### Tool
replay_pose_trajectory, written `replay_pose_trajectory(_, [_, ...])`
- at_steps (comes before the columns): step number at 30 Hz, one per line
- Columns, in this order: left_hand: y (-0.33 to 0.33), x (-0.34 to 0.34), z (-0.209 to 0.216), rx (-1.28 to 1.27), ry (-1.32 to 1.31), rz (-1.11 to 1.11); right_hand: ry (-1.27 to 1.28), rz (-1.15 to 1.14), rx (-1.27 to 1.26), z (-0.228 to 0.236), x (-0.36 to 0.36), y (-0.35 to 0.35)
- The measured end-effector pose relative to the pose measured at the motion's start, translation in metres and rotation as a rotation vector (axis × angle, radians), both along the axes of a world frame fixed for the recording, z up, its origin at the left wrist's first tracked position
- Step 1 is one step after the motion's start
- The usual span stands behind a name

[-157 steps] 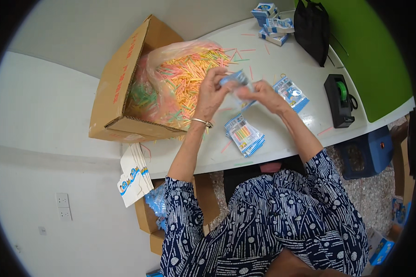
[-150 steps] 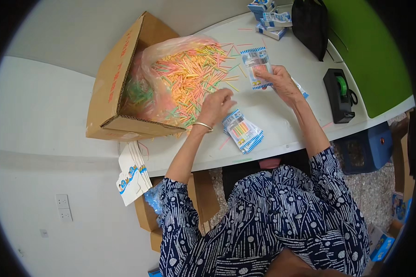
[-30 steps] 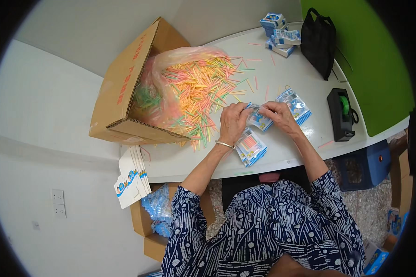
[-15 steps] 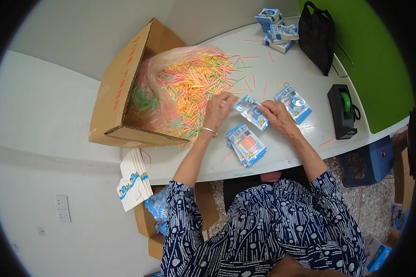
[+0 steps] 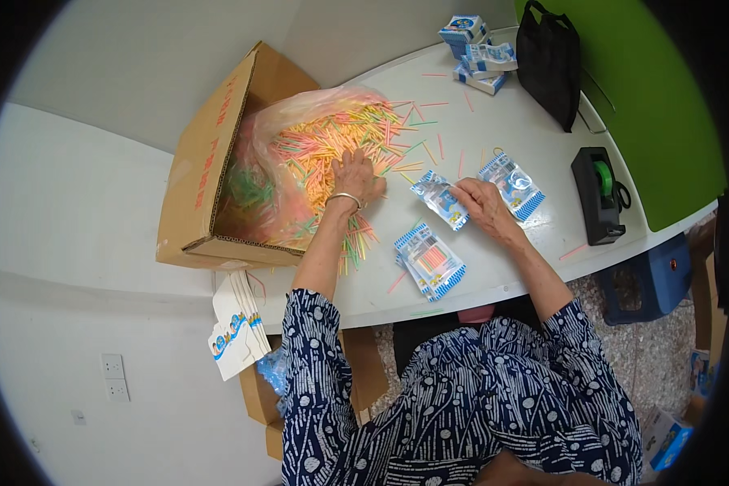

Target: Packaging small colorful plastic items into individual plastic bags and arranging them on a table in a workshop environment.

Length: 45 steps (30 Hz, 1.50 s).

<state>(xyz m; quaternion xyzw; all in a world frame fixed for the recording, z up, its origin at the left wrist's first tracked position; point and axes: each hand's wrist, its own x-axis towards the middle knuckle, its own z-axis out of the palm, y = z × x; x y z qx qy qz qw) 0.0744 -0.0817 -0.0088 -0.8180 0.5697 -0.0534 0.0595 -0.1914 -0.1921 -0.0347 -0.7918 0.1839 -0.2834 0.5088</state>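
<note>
My left hand, with a bangle on its wrist, lies on a heap of thin pastel sticks. Its fingers are spread and reach into the pink, yellow, orange and green pieces. Between the thumb and fingers of my right hand is a small blue-and-white plastic pouch, held by its right side just above the table. More pouches lie overlapped in front of it, the top one showing a window of coloured sticks. Another pouch rests just beyond my right hand.
A cardboard box on its side spills the sticks from a clear plastic liner. A black tape dispenser stands at the right, a black bag and small blue-and-white boxes at the back. Flat white cartons hang by the left edge.
My left hand has moved left, away from the held pouch, and come down on the heap of sticks. The right hand keeps its hold on the pouch in nearly the same place.
</note>
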Motion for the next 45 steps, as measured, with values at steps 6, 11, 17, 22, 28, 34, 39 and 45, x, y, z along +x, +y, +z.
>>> replay_pose_trajectory(6, [-0.018,-0.013,0.02,0.232,0.015,0.041,0.056,-0.009,0.003,-0.003,-0.003,-0.005])
replay_pose_trajectory(11, [-0.027,-0.013,0.008,0.251,-0.047,0.074,0.041,-0.009,-0.004,-0.002,-0.001,-0.003])
replay_pose_trajectory(17, [-0.031,-0.007,-0.019,-0.031,-0.17,0.092,0.053,-0.012,-0.032,-0.002,-0.002,-0.004])
replay_pose_trajectory(22, [-0.032,0.0,-0.034,-0.216,-0.136,0.159,0.0,-0.006,-0.111,-0.006,0.0,-0.004])
replay_pose_trajectory(28, [-0.025,-0.002,-0.027,-0.447,0.113,0.284,-0.014,-0.021,-0.055,-0.006,-0.001,-0.004])
replay_pose_trajectory(34, [0.006,0.025,0.005,-0.896,0.841,0.39,-0.033,-0.041,0.158,0.005,0.003,0.004])
replay_pose_trajectory(39, [0.014,-0.01,0.027,-1.128,1.428,0.412,-0.088,0.021,0.495,-0.003,0.023,0.004])
replay_pose_trajectory(45, [0.017,-0.034,0.019,-1.272,1.885,0.264,-0.282,-0.013,1.211,0.02,0.114,0.047])
